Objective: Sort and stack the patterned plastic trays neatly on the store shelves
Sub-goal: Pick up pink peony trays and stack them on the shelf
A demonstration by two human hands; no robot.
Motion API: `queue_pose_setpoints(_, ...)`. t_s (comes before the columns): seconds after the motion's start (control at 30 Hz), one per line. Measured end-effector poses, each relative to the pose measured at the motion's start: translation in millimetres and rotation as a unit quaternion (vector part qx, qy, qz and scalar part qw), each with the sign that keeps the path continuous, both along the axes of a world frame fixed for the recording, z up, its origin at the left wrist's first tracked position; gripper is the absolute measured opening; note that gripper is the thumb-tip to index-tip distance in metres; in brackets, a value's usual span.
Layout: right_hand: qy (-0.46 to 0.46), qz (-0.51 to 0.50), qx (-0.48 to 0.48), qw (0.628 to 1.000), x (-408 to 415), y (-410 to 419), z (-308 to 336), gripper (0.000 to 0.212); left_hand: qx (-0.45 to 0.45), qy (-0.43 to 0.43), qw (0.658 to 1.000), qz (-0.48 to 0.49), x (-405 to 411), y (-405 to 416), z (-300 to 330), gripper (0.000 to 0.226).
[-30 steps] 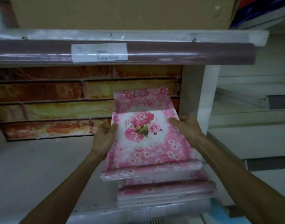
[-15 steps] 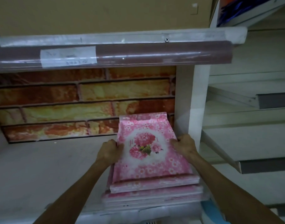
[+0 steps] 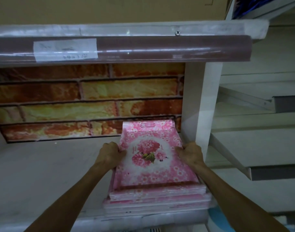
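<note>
Since the earlier frames, the top tray (image 3: 153, 158) is being brought lower and farther back, so that it is now sitting almost squarely on the stack of trays (image 3: 157, 200) rather than being held above it. Its left edge is being gripped by the left hand (image 3: 109, 154), with the fingers (image 3: 120, 150) curled over the rim, and its right edge is being gripped likewise by the right hand (image 3: 190, 154). Pink flowers are being shown on the tray's face, and a slotted handle is being seen at its far end. The stack is being kept on the shelf (image 3: 42, 173), at the shelf's right end, just beside the white upright post (image 3: 203, 106), with the brick-patterned back panel (image 3: 86, 101) rising behind the stack and a paper label (image 3: 65, 49) being carried on the rail above it.
</note>
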State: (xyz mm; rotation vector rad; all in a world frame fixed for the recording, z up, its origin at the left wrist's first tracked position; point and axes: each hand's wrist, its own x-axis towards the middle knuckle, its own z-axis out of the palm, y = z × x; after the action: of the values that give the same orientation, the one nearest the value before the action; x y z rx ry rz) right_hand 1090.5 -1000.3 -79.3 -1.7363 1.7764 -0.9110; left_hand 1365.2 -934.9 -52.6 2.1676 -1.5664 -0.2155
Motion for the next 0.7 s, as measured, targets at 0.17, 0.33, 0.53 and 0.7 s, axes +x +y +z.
queue_pose_setpoints(0.17,0.000,-0.009,-0.011,1.000,-1,-1,-2,0.042,-0.020,0.019,1.000,0.011,0,1,4,0.040)
queue_pose_setpoints(0.33,-0.092,0.026,-0.004,0.995,-12,0,-5,0.024,-0.034,-0.005,0.999,-0.003,4,-1,-4,0.044)
queue_pose_setpoints(0.53,-0.157,0.024,0.022,0.987,-27,10,-13,0.034,-0.056,-0.028,0.998,-0.023,14,-6,-18,0.047)
queue_pose_setpoints(0.7,-0.197,0.014,0.038,0.980,-28,16,-17,0.054,-0.094,-0.025,0.995,0.001,23,-5,-29,0.049)
